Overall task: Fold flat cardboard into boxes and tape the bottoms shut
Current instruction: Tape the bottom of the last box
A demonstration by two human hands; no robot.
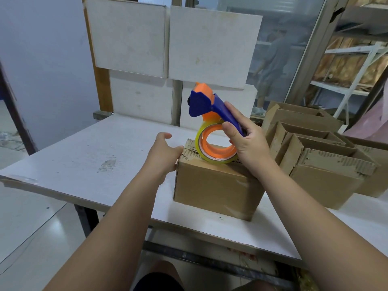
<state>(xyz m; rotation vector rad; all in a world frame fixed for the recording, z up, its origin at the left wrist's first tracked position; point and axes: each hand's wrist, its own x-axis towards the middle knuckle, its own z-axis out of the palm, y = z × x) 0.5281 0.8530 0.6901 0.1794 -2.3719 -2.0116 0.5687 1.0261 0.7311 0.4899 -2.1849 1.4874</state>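
- small brown cardboard box [216,185] sits near the front edge of the white table [84,156], probably bottom-up for taping
- left hand [163,152] braces the box's top left edge, thumb on cardboard, fingers loosely bent and wrapped round nothing, likely to stop sliding
- right hand [245,141] has fingers and thumb curled round the handle of the blue and orange plastic tape dispenser [212,127], its roll resting on the box top
- open-topped brown boxes [327,164] crowd the table's right side, white panels [168,43] behind

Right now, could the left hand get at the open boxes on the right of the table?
Probably not directly. The left hand touches the box at its left edge, and the right hand, holding the tape dispenser on that box, lies across the way to the open boxes.
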